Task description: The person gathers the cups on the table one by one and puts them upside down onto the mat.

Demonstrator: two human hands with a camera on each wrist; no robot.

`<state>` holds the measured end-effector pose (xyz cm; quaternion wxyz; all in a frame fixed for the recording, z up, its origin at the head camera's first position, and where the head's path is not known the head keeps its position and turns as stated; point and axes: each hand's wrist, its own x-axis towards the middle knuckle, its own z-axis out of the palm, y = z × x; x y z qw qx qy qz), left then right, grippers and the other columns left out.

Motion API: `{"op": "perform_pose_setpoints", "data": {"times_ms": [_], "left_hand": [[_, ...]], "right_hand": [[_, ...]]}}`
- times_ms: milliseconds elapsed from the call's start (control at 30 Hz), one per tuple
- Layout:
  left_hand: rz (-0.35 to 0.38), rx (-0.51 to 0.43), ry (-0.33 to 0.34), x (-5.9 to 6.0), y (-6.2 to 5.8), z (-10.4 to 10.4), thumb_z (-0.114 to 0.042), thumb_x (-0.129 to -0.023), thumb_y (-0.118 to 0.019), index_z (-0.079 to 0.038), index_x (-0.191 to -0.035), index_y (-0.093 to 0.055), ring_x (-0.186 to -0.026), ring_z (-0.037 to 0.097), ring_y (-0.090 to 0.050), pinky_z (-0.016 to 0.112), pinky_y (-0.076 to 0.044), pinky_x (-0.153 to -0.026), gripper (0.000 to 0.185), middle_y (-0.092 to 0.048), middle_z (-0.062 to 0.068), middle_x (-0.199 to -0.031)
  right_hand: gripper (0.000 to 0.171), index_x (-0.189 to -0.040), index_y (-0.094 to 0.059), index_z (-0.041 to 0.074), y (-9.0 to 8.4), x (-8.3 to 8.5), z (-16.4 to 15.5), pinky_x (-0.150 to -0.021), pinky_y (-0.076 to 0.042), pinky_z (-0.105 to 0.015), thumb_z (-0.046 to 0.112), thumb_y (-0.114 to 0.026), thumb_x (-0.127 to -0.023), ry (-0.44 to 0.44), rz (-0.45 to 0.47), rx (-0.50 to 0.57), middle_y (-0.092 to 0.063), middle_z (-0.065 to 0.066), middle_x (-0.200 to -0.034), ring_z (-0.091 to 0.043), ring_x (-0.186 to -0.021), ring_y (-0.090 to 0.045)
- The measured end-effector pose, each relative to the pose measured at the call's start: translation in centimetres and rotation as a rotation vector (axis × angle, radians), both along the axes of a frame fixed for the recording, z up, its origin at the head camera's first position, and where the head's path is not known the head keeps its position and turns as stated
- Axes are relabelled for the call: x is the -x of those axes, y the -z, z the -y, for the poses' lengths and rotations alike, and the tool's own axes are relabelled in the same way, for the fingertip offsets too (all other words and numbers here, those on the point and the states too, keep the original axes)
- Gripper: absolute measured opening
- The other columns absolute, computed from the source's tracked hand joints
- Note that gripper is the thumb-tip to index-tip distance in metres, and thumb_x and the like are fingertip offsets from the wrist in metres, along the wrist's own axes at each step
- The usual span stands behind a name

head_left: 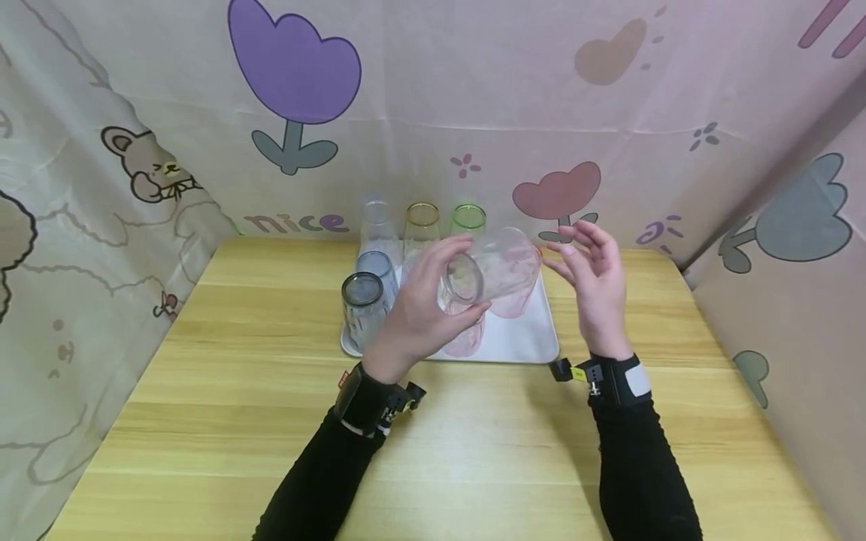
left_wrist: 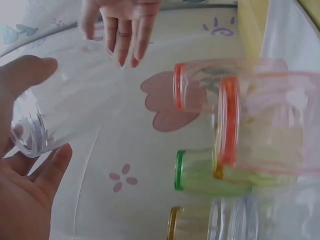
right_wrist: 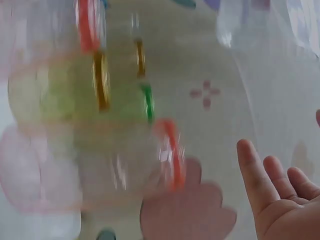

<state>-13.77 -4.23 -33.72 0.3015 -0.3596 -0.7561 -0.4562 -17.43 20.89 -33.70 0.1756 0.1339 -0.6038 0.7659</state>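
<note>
My left hand [head_left: 422,312] grips a clear drinking glass [head_left: 504,264] around its thick-bottomed end, fingers on the far side and thumb on the near side. Tilted sideways above a white tray [head_left: 534,342], the glass points its other end to the right. Close to that end is my right hand [head_left: 598,289], fingers spread loosely and holding nothing. The right wrist view shows those fingers [right_wrist: 260,170] apart from any glass. Pink glasses [head_left: 465,340] with red bands stand on the tray below, partly hidden by the held glass and left hand.
Along the tray's back are a clear glass [head_left: 377,225], an amber-ringed glass [head_left: 422,218] and a green glass [head_left: 468,216]. At its left side stand a blue glass [head_left: 377,264] and a dark grey glass [head_left: 363,308]. A patterned cloth hangs behind the wooden table [head_left: 473,451].
</note>
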Motion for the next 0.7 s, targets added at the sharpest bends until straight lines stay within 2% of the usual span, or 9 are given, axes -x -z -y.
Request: {"op": "perform_pose_setpoints", "data": {"times_ms": [100, 200, 300, 367, 433, 467, 533, 667, 700], "left_hand": [[0.018, 0.037, 0.014, 0.1, 0.2, -0.9, -0.007, -0.078, -0.09, 0.003, -0.146, -0.048, -0.137, 0.03, -0.048, 0.033, -0.038, -0.12, 0.08, -0.049, 0.02, -0.145], [0.029, 0.097, 0.009, 0.1, 0.4, -1.7, -0.008, -0.079, -0.089, 0.002, -0.148, -0.048, -0.134, 0.03, -0.05, 0.029, -0.038, -0.119, 0.081, -0.049, 0.02, -0.144], [0.037, 0.166, 0.004, 0.1, 0.9, -2.5, -0.01, -0.081, -0.088, 0.003, -0.152, -0.045, -0.135, 0.031, -0.05, 0.03, -0.036, -0.12, 0.084, -0.05, 0.02, -0.145], [0.058, 0.212, 0.001, -0.1, 1.0, -3.1, -0.012, -0.082, -0.088, 0.002, -0.153, -0.044, -0.136, 0.032, -0.049, 0.031, -0.034, -0.121, 0.084, -0.05, 0.02, -0.146], [0.092, 0.26, -0.002, -0.2, 1.2, -3.6, -0.014, -0.083, -0.087, 0.002, -0.153, -0.042, -0.137, 0.031, -0.048, 0.032, -0.034, -0.122, 0.084, -0.05, 0.018, -0.149], [0.114, 0.285, -0.006, -0.2, 1.3, -3.9, -0.016, -0.084, -0.086, 0.001, -0.153, -0.042, -0.138, 0.031, -0.047, 0.034, -0.035, -0.121, 0.084, -0.05, 0.017, -0.15], [0.151, 0.332, -0.026, -0.4, 1.5, -4.5, -0.019, -0.086, -0.086, 0.0, -0.153, -0.042, -0.136, 0.03, -0.049, 0.038, -0.042, -0.116, 0.082, -0.05, 0.015, -0.152], [0.223, 0.409, -0.083, -0.6, 1.9, -5.7, -0.026, -0.088, -0.084, -0.003, -0.153, -0.043, -0.132, 0.029, -0.051, 0.04, -0.049, -0.108, 0.08, -0.051, 0.012, -0.152], [0.242, 0.425, -0.1, -0.7, 2.0, -6.1, -0.027, -0.088, -0.083, -0.003, -0.153, -0.043, -0.131, 0.028, -0.052, 0.04, -0.05, -0.107, 0.08, -0.051, 0.012, -0.152]], "right_hand": [[0.043, -0.141, -0.05, 0.001, 0.3, 0.7, -1.2, -0.088, -0.061, -0.028, 0.001, -0.064, -0.1, 0.082, 0.036, -0.058, -0.057, -0.016, -0.131, -0.024, -0.106, -0.067], [0.046, -0.142, -0.048, 0.0, 0.7, 1.3, -2.3, -0.085, -0.06, -0.023, 0.003, -0.066, -0.099, 0.151, 0.103, -0.166, -0.056, -0.014, -0.131, -0.018, -0.104, -0.065], [0.051, -0.146, -0.046, 0.001, 1.3, 1.9, -3.4, -0.084, -0.059, -0.019, 0.012, -0.066, -0.101, 0.194, 0.219, -0.342, -0.055, -0.013, -0.136, -0.015, -0.108, -0.063], [0.057, -0.151, -0.042, 0.001, 1.8, 2.2, -4.1, -0.084, -0.058, -0.018, 0.02, -0.064, -0.103, 0.197, 0.298, -0.513, -0.053, -0.016, -0.143, -0.02, -0.115, -0.062], [0.063, -0.155, -0.038, 0.001, 2.4, 2.7, -4.9, -0.082, -0.057, -0.016, 0.026, -0.063, -0.103, 0.169, 0.369, -0.663, -0.05, -0.02, -0.148, -0.028, -0.121, -0.061], [0.065, -0.156, -0.036, 0.0, 2.8, 2.9, -5.3, -0.083, -0.058, -0.019, 0.028, -0.063, -0.104, 0.144, 0.395, -0.722, -0.049, -0.022, -0.15, -0.032, -0.122, -0.06], [0.067, -0.157, -0.034, -0.002, 3.5, 3.2, -5.8, -0.083, -0.058, -0.024, 0.028, -0.062, -0.104, 0.089, 0.441, -0.834, -0.048, -0.026, -0.151, -0.04, -0.124, -0.06], [0.065, -0.155, -0.037, -0.005, 4.8, 3.9, -6.2, -0.088, -0.059, -0.041, 0.022, -0.063, -0.103, -0.023, 0.505, -0.976, -0.05, -0.03, -0.147, -0.043, -0.116, -0.064], [0.063, -0.154, -0.038, -0.006, 5.1, 4.0, -6.2, -0.087, -0.059, -0.041, 0.021, -0.063, -0.102, -0.044, 0.516, -1.009, -0.051, -0.031, -0.145, -0.042, -0.113, -0.065]]}}
